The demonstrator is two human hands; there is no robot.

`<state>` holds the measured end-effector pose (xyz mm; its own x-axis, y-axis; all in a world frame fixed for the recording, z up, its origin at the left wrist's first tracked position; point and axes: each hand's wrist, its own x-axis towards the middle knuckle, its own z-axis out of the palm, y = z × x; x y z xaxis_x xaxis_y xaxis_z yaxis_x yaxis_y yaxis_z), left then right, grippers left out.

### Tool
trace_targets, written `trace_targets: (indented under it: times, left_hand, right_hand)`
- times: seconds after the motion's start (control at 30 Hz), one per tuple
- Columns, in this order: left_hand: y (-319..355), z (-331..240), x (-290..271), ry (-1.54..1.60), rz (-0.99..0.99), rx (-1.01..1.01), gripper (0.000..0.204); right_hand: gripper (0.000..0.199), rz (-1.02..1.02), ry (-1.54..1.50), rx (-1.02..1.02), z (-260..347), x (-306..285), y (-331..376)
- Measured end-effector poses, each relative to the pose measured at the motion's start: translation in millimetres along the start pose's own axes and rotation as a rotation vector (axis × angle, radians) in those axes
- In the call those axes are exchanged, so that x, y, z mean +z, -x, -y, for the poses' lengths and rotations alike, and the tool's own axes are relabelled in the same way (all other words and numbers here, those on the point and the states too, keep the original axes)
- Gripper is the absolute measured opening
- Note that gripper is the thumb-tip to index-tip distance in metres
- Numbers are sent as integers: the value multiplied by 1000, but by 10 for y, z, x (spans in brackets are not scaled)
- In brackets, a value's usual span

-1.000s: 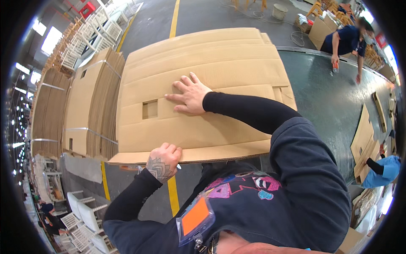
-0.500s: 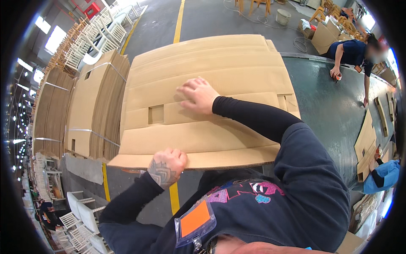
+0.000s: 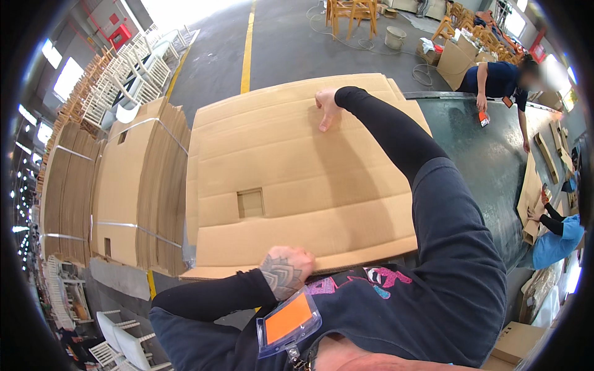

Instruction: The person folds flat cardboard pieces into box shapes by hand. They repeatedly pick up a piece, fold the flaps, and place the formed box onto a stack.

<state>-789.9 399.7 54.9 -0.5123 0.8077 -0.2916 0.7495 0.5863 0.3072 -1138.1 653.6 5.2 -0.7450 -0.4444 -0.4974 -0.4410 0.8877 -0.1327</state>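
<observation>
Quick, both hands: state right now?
Left hand: fingers curled at the cardboard's near edge; grip unclear.
Right hand: partly open, over the cardboard's far part; contact unclear.

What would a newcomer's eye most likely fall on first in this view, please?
Most likely the big tan cardboard sheet filling the centre, with a rectangular cutout toward its near left, the left hand at its near edge and the right hand at its far part. Next might come the bright orange badge at lower centre, then the tall strapped cardboard bundles at the left.
</observation>
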Motion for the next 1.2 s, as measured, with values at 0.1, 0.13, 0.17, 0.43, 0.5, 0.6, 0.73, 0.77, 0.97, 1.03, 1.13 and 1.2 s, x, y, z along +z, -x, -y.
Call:
trace_targets:
  times: [0.1, 0.13, 0.17, 0.43, 0.5, 0.6, 0.73, 0.77, 0.97, 1.03, 1.13, 1.2]
  left_hand:
    - [-57, 280, -49, 86, 164, 89, 28]
    - [-93, 419, -111, 115, 203, 125, 33]
    - [-110, 603, -243, 222, 321, 228, 48]
    - [-1365, 2856, -1336, -338, -613, -30, 79]
    - [-1551, 3378, -1393, 4, -221, -175, 83]
    - [-1843, 3577, -1404, 268, 106, -242, 88]
    - [-1769, 3327, -1264, 65, -82, -245, 76]
    - [-1673, 3170, -1153, -56, -208, -305, 73]
    - [-1420, 2954, -580, -430, -733, -261, 60]
    - [-1563, 2955, -920, -259, -440, -319, 64]
    - [-1747, 3291, -1222, -140, -157, -330, 75]
    - [-2106, 3400, -1468, 83, 91, -287, 91]
  right_hand:
    - [97, 60, -215, 18, -130, -47, 5]
    - [99, 81, -216, 7, -162, -81, -7]
    - [102, 101, -215, -17, -140, -156, -14]
    - [91, 51, -244, -50, -154, -487, -91]
    - [86, -77, -214, -109, 43, -411, -197]
    - [85, -128, -194, -69, -16, -282, -190]
    - [71, -227, -128, 118, 121, -193, -10]
    - [67, -301, -78, 160, 257, -154, 88]
    - [51, -1075, 75, 53, 491, 618, 326]
    - [53, -1194, 188, 17, 538, 540, 375]
    - [50, -984, 468, -391, 1103, 560, 480]
    - [49, -659, -107, -1106, 1245, 878, 440]
